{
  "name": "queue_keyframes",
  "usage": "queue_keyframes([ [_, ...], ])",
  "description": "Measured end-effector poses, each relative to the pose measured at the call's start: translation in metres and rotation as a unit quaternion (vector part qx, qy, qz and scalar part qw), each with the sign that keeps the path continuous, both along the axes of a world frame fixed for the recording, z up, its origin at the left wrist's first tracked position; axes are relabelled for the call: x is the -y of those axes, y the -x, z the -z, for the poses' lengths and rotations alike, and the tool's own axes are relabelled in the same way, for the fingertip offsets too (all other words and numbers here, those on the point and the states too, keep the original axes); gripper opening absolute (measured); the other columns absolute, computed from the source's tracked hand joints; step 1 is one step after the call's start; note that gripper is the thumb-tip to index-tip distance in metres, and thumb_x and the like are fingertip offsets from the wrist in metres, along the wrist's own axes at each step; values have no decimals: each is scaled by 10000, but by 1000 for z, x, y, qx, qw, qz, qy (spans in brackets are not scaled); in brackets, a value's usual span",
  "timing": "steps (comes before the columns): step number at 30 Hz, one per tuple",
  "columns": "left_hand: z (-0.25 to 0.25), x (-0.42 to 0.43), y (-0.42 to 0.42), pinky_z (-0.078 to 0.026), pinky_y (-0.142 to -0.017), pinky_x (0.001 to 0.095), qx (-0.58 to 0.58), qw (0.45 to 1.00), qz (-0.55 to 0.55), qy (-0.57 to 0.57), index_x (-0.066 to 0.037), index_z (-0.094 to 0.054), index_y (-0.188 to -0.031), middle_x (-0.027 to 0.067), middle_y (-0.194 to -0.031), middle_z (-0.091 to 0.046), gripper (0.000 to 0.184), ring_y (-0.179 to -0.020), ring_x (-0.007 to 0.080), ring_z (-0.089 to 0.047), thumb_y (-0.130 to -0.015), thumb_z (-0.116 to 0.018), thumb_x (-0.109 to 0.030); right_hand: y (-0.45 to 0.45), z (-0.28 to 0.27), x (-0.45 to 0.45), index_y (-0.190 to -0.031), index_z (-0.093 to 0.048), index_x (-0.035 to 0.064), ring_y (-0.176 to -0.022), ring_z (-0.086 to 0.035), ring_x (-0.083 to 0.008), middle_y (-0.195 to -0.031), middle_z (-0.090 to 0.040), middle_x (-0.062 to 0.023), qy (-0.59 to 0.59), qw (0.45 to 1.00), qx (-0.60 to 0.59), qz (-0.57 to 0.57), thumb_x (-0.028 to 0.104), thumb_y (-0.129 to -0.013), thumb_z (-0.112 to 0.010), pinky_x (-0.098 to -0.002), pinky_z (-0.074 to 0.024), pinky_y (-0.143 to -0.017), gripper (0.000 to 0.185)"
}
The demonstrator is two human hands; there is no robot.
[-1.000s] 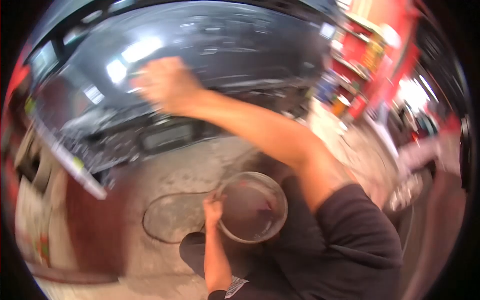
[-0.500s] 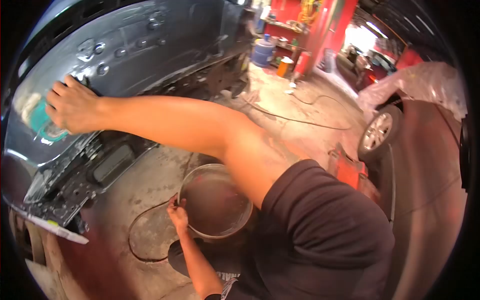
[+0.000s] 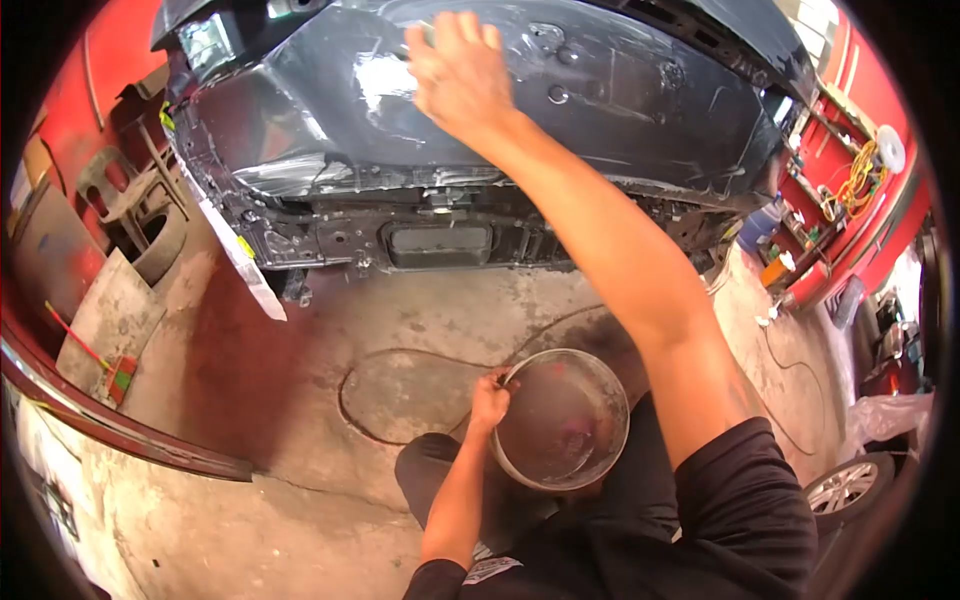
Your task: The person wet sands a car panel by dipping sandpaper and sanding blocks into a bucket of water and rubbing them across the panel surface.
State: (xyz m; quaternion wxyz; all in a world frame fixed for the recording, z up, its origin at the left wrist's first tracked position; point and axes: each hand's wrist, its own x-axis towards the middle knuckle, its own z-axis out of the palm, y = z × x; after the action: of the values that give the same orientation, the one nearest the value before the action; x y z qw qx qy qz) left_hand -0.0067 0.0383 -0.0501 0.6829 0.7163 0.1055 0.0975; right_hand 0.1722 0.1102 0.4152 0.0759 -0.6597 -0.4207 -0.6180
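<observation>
My right hand (image 3: 462, 78) is against the dark grey car body panel (image 3: 640, 130), its fingers bent and slightly apart. A sliver of something pale green shows at the fingertips; the palm hides the rest. Lower down, my left hand (image 3: 490, 400) grips the rim of a round basin (image 3: 555, 425) between thumb and fingers. Murky liquid is in the basin, with a reddish patch in it. The basin sits in front of my body, between my legs.
A dark hose (image 3: 345, 400) loops over the concrete floor (image 3: 400, 310). At the left are a chair-like frame (image 3: 110, 190) and a small red-green brush (image 3: 122, 378). Red shelving (image 3: 815, 200) and a car wheel (image 3: 848, 490) are at the right.
The view has swung left. My right hand has moved from the panel's left edge toward its upper middle; the teal pad seen under it is now mostly hidden. My left hand stays on the basin.
</observation>
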Motion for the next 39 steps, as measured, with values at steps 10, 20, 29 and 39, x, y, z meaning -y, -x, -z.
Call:
queue_keyframes([
  [10, 8, -1, -6, -540, -812, 348, -24, 1000, 13, -15, -23, -729, -1169, 156, -957, -766, 307, -872, 240, -715, -872, -768, -90, 4, 27, 43, -1221, -648, 33, -1032, -562, -338, -1055, -591, -172, -14, 1000, -21, 12, 226, -870, -710, -467, -438, -834, 406],
  [20, -1, -7, -3, -541, -838, 349, -36, 999, 26, -10, -17, -731, -1170, 164, -1000, -771, 331, -906, 235, -718, -851, -789, -82, 17, 50, 48, -1190, -644, 38, -1000, -583, -359, -1051, -598, -188, -54, 998, -40, 14, 288, -874, -764, -490, -484, -800, 420],
  [29, 20, -4, -13, -548, -854, 354, 3, 999, 18, -40, -20, -732, -1184, 179, -1049, -768, 343, -958, 252, -730, -856, -794, -102, 28, 59, 51, -1148, -667, -34, -998, -579, -367, -1109, -607, -210, -66, 994, -81, 27, 265, -864, -766, -502, -486, -768, 424],
  [39, 10, -4, -6, -550, -840, 349, -18, 998, 1, -63, -20, -735, -1172, 166, -1032, -778, 332, -936, 230, -729, -856, -801, -98, 14, 22, 40, -1154, -668, -62, -1021, -586, -375, -1082, -619, -219, -94, 991, -76, 54, 280, -917, -710, -517, -482, -834, 418],
])
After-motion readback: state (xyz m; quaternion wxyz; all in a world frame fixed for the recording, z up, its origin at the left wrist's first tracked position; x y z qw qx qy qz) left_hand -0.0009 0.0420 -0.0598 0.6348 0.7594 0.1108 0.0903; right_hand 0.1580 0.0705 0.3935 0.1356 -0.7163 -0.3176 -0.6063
